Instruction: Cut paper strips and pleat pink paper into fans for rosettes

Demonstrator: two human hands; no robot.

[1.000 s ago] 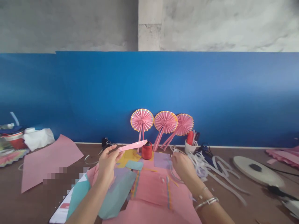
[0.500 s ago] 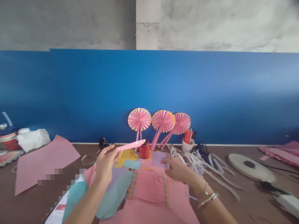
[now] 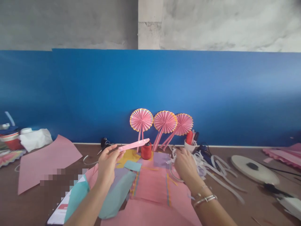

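Note:
My left hand pinches a narrow folded pink paper strip, its far end pointing right across the top of a red bottle with a dark cap. My right hand is bent downward at the pile of white strips. A thin curled white strip hangs from its closed fingers; the fingertips are partly hidden. Between my hands lies a pleated pink paper with yellow and blue edging, on larger pink sheets.
Three round pink paper fans lean on the blue panel. A white cup of pens stands behind my right hand. At right are a pale oval object and a cable. A pink sheet and a white cloth lie left.
My right hand has moved right and away from me, from above the pleated paper to the white strips, with the curled strip trailing. My left hand still holds the pink strip almost unmoved.

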